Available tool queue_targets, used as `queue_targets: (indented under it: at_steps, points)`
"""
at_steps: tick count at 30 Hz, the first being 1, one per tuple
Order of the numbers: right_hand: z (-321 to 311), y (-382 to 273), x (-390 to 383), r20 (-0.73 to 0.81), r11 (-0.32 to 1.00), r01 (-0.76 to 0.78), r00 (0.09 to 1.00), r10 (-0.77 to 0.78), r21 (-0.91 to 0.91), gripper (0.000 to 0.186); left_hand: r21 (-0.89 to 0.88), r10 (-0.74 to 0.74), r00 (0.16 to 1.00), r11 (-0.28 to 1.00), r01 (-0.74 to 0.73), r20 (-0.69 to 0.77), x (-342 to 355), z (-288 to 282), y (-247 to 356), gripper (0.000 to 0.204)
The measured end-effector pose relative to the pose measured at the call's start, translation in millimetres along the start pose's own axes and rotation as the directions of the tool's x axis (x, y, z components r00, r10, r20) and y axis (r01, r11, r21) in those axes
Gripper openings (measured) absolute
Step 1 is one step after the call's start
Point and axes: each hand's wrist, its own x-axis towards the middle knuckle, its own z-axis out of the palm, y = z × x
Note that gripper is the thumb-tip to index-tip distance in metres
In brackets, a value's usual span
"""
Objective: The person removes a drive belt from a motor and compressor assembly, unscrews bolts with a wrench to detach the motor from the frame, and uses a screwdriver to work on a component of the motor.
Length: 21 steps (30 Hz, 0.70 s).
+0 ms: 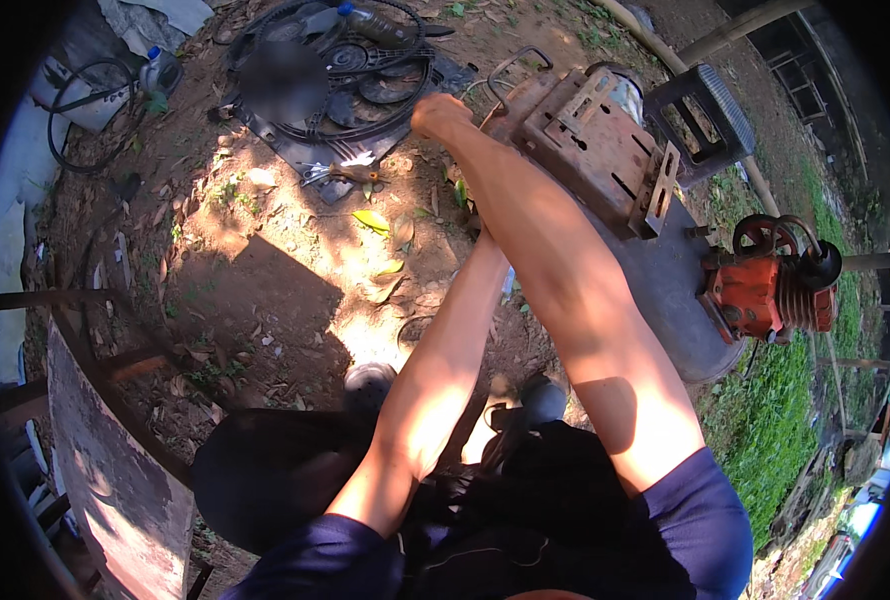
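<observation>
My right hand (440,115) reaches to the left end of an air compressor's dark tank (655,270), by the edge of a black plastic sheet or tray (310,155). Its fingers look curled in; anything inside them is hidden. My left forearm (445,370) passes under the right one, which hides the left hand. On the tank sits a rusty metal mounting plate (595,140) with slots, next to a black belt guard or frame (700,125). An orange-red pump head (755,295) is at the tank's right end. A bent metal handle (510,70) rises behind my right hand.
A coiled black hose (430,60) and a dark bottle with a blue cap (377,25) lie on the sheet. Several small tools (350,170) rest at its front edge. A weathered board (115,480) stands at the lower left. Leaves litter the dirt; grass (765,440) grows right.
</observation>
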Motion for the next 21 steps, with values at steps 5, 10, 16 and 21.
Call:
queue_targets:
  at_steps: [5, 10, 16, 21]
  points:
    - [-5.7, -7.7, -53.7, -0.070, 0.988, 0.115, 0.992, -0.108, 0.107, 0.036, 0.563, 0.205, 0.964, 0.823, -0.075, -0.171, 25.3, -34.6, -31.5, 0.033]
    - [-80.1, -13.3, -110.7, -0.284, 0.910, 0.412, 0.878, -0.385, 0.042, 0.043, 0.835, 0.535, 0.785, 0.240, -0.496, 0.313, 8.2, -51.6, 6.3, 0.032]
    - [-159.3, 121.4, -208.7, -0.323, 0.946, 0.296, 0.915, -0.242, 0.132, 0.032, 0.791, 0.540, 0.742, 0.208, -0.576, 0.398, 2.2, -27.2, 14.0, 0.032]
    - [-137.4, 179.7, -247.0, -0.350, 0.939, 0.342, 0.884, -0.311, 0.029, 0.019, 0.688, 0.495, 0.737, 0.325, -0.649, 0.461, 8.6, -18.2, 20.2, 0.038]
